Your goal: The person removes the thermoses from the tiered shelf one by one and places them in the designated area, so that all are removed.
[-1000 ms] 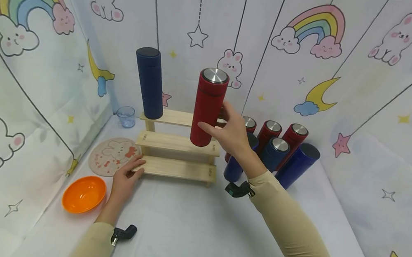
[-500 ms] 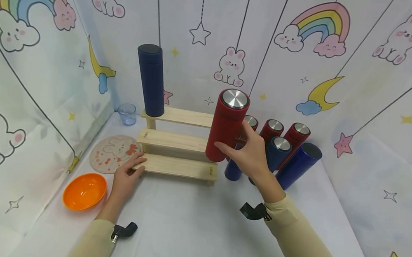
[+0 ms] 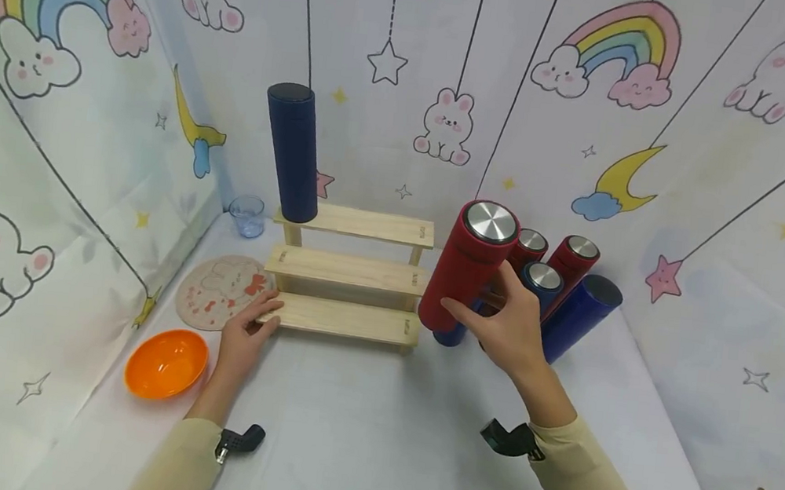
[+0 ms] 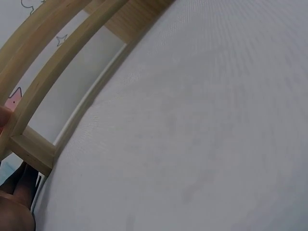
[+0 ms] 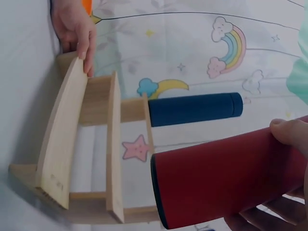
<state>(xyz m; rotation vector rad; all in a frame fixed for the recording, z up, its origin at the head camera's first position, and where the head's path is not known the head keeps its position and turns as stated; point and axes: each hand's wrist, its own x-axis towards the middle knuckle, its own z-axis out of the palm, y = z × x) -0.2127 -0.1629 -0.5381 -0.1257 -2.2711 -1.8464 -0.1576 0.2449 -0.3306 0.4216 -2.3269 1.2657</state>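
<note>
My right hand [image 3: 514, 328] grips a red vacuum flask [image 3: 462, 275] with a silver lid, tilted and raised off the table. The right wrist view shows my thumb and fingers round the red flask [image 5: 221, 178], its dark base facing the rack. My left hand [image 3: 242, 337] holds the left end of the lowest board of a three-tier wooden rack [image 3: 346, 319]; the left wrist view shows only bits of fingers there. A dark blue flask [image 3: 293, 153] stands upright at the left end of the top board. The middle and lowest boards bear nothing.
Right of the rack stand red flasks [image 3: 574, 254] and blue flasks [image 3: 580, 314], some partly hidden by my right hand. Along the left lie an orange bowl [image 3: 166, 365], a round patterned mat [image 3: 218, 291] and a clear bluish glass [image 3: 248, 215]. Printed cloth walls surround the table.
My right hand has carried the red flask from in front of the rack to the right and downward, towards the other flasks. My left hand has stayed at the rack's end.
</note>
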